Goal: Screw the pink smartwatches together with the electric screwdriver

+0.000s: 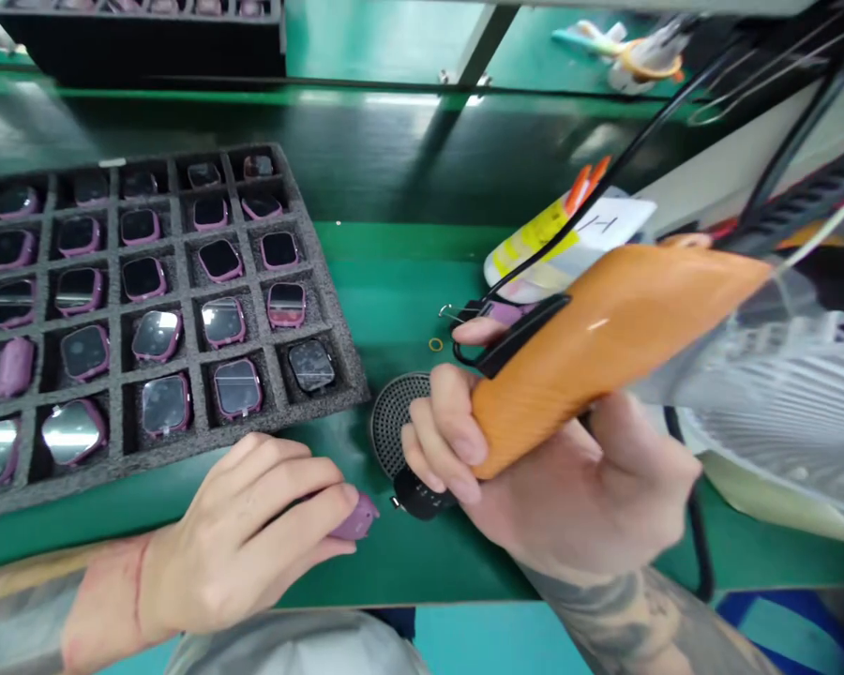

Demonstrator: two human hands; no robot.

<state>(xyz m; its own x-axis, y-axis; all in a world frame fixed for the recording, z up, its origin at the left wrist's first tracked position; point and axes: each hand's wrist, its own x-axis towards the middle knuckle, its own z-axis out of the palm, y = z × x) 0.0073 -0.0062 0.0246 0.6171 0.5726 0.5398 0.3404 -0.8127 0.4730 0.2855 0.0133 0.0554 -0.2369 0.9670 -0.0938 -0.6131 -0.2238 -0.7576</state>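
Observation:
My left hand (253,530) is closed on a small purple watch case (357,518), most of it hidden by the fingers. My right hand (527,469) wraps around an orange electric screwdriver (605,337) with a black lever along its upper side. The screwdriver's black numbered collar (422,494) points left, a short gap away from the watch case. Partly behind the right fingers lies a round dark perforated dish (398,422). To the left, a grey foam tray (197,422) holds many purple-framed watches with dark glass in its compartments.
A bottle with a yellow label (527,248) stands behind the right hand. A clear ribbed plastic container (788,412) sits at the right, beside cables. On the green bench (380,281) lies a small yellow ring (435,344). Another black tray (155,52) rests on the shelf above.

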